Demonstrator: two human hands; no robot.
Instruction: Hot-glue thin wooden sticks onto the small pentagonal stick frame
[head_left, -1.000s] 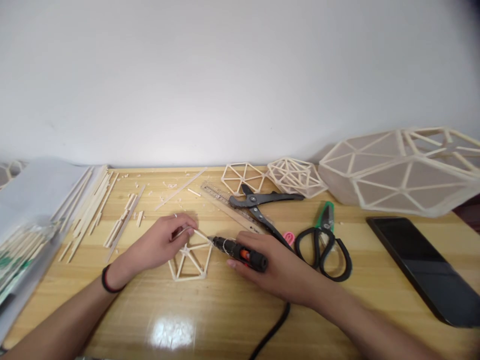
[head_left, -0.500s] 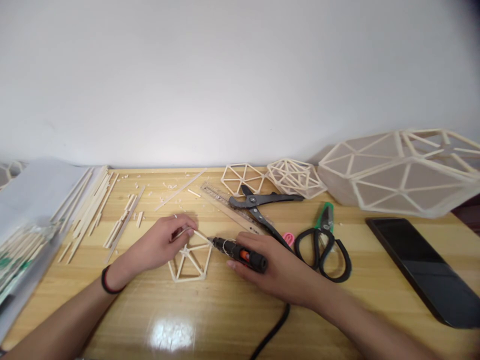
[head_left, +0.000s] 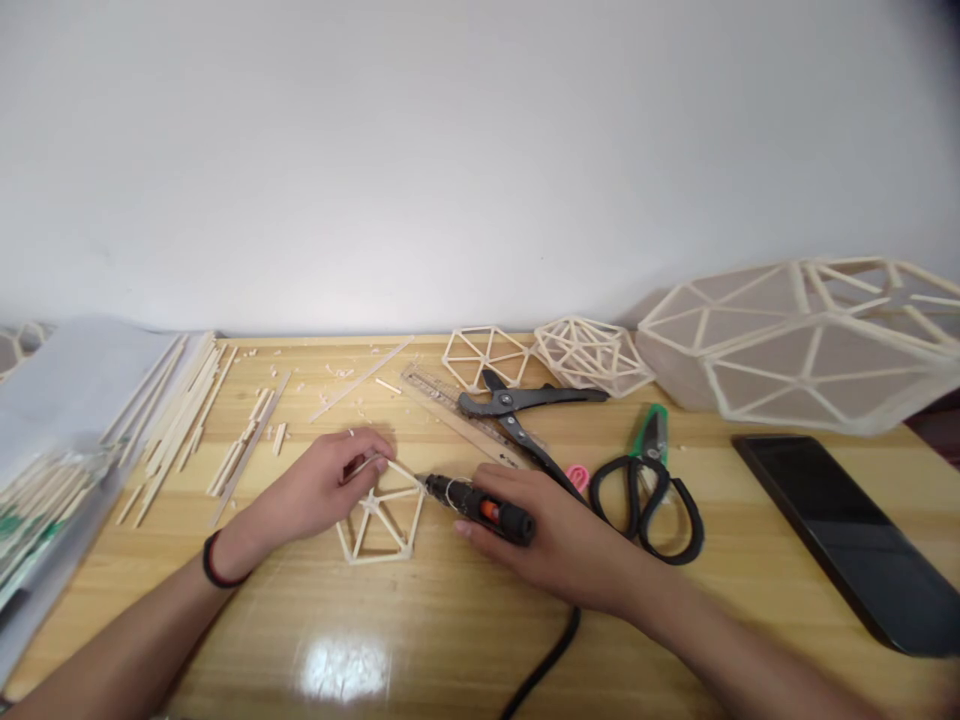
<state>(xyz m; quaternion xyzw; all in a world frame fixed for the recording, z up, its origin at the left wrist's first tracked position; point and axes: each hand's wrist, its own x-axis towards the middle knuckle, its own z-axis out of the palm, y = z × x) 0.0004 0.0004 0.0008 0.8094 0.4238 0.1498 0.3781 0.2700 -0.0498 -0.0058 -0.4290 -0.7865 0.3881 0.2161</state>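
Between the thumb and fingers of my left hand (head_left: 334, 480) is a thin wooden stick (head_left: 405, 472), raised at a slant. Below it, a small hexagonal stick frame (head_left: 375, 558) with spokes meeting at its centre lies on the table, partly covered by that hand. My right hand (head_left: 536, 525) is wrapped round a black corded glue gun (head_left: 469, 503) with an orange part inside. Its nozzle points left and meets the stick's right end, close to the frame's upper right corner; whether it touches the frame too, I cannot tell.
Loose sticks (head_left: 184, 410) and offcuts lie left. Behind my hands are a clear ruler (head_left: 450, 405), black pliers (head_left: 517, 398) and finished stick frames (head_left: 487, 358). Scissors (head_left: 645, 505), a phone (head_left: 847, 540) and a large covered stick structure (head_left: 810, 370) stand or lie right. A black cord (head_left: 551, 660) crosses the front.
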